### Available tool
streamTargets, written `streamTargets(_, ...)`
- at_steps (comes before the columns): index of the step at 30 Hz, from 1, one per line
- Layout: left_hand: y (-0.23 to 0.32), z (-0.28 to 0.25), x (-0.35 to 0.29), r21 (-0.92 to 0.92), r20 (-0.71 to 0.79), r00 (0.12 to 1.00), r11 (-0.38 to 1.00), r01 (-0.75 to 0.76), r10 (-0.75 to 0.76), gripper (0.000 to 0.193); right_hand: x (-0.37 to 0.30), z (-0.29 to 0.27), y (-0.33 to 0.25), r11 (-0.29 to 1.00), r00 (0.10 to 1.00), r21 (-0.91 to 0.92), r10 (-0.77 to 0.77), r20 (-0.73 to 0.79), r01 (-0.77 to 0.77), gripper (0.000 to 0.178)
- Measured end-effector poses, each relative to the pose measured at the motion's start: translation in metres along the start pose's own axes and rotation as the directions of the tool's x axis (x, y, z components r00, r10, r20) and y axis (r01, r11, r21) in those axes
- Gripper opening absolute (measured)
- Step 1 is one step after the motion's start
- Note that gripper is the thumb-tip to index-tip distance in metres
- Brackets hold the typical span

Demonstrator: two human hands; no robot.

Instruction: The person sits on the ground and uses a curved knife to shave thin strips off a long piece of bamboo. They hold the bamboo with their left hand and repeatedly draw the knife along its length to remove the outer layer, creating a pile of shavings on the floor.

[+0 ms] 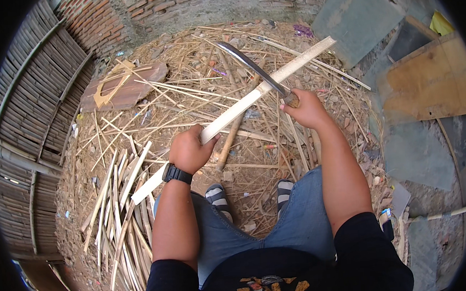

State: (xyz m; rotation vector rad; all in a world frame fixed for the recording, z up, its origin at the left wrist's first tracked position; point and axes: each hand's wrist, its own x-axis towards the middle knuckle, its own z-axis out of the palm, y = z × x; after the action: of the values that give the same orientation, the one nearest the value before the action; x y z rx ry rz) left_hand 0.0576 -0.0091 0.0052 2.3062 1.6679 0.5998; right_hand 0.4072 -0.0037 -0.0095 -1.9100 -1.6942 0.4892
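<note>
The left hand point(189, 148) is closed around a pale strip point(236, 112), gripping it toward its near end, thumb along the top. The right hand point(306, 110) is wrapped around the handle point(292, 98) of a machete point(243, 58), whose dark, curved blade points far and left. The blade crosses over the strip on its far half; whether the two touch, I cannot tell. The strip slants in front of the person from near left to far right, both ends free.

A black watch point(179, 174) sits on the left wrist. Below are blue jeans point(221, 221) and striped socks point(217, 195), the feet apart on the littered ground point(257, 197). A bamboo pole point(232, 137) lies beyond the feet, among scattered slivers. At near left is a heap of split sticks point(121, 216); at far left, a brown sheet point(115, 102) carries loose pieces.

A bamboo wall point(32, 93) bounds the left, a brick wall point(155, 6) the far side. On the right are grey panels point(356, 20) and a tan board point(432, 80).
</note>
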Motion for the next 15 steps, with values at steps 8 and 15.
streamTargets(8,0.006,0.001,0.0,0.035,0.012,1.0,0.999,0.009,-0.009,0.04,-0.009,-0.01,-0.011,1.0,0.997,0.027,0.009,0.071,-0.011,0.065)
streamTargets(15,0.001,0.004,0.001,0.016,0.027,1.0,1.0,-0.001,0.001,0.043,-0.005,-0.003,-0.002,1.0,1.0,-0.003,-0.019,0.017,0.019,0.07)
